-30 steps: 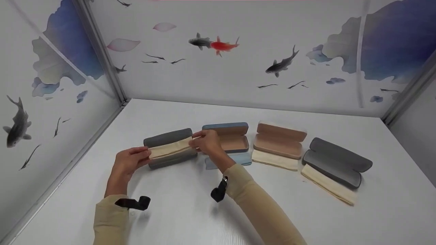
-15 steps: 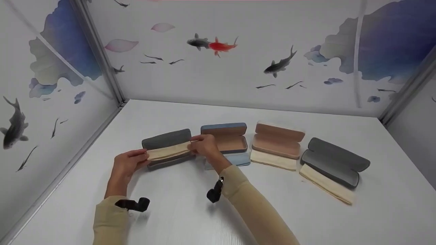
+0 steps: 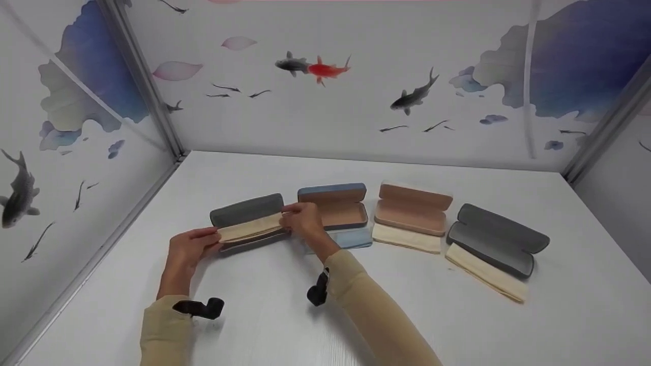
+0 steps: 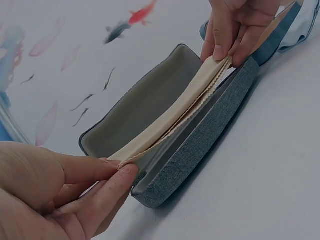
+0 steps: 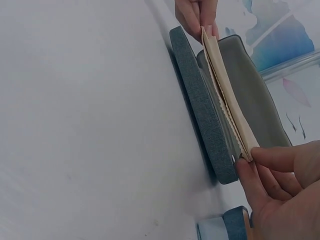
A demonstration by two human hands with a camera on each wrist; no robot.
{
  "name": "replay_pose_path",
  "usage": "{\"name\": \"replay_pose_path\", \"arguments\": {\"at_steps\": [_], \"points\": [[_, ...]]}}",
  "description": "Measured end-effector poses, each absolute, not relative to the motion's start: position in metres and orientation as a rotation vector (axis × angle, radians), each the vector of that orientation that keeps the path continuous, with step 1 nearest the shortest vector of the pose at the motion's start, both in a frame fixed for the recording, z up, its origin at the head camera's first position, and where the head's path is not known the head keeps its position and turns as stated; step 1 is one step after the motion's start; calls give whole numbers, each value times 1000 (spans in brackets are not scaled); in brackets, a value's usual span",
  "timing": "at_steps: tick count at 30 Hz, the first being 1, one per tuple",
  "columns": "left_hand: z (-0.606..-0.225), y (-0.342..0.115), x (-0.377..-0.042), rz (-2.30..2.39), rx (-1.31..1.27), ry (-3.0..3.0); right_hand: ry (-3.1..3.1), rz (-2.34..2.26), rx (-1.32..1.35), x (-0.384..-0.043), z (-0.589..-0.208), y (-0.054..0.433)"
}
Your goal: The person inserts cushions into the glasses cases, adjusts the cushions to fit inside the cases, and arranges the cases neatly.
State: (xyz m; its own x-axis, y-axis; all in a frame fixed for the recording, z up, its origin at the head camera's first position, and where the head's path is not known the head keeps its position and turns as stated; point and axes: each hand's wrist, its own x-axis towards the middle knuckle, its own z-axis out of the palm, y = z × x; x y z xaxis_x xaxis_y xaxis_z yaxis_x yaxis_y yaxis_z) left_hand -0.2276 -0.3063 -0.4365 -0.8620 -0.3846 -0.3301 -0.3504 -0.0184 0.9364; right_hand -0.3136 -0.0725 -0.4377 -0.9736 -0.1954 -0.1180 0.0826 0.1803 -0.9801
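Folded cream cloth (image 3: 250,227): held lengthwise across the leftmost case (image 3: 246,209), above its base (image 4: 200,137) and in front of its raised lid (image 4: 145,100); whether the underside touches the lining, cannot tell. Left hand (image 3: 188,247) pinches the left end, thumb against fingers; right hand (image 3: 304,219) pinches the right end likewise, so the 2 hands grip 1 strip between them. Left wrist view: layers part along the serrated front edge. Risks, as judged: uneven lowering would likely catch 1 end on the rim and leave the strip skewed or bunched. Slack between the pinches could let the loose layers spread over the front wall, where a closing lid might nip them. Neither hand grips the case, so a brush of the fingertips could turn it. Just beside the right hand stands the open blue case (image 3: 333,192), with the blue cloth (image 3: 356,237) in front, partly hidden by the right wrist; a wide withdrawal might knock the case or drag the cloth. Farther right: an open pink-lined case (image 3: 414,198) with a pale cloth (image 3: 407,239) in front, then an angled dark gray case (image 3: 508,227), open, with a yellowish cloth (image 3: 485,273) along its front. All 4 cases rest on the white bench (image 3: 254,315).
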Motion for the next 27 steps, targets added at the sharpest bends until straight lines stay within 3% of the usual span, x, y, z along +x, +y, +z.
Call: {"name": "replay_pose_path", "arguments": {"at_steps": [27], "points": [[-436,-303,-228,-1901,794,-2276,2309,-1831,-162,-313,-443,-71]]}}
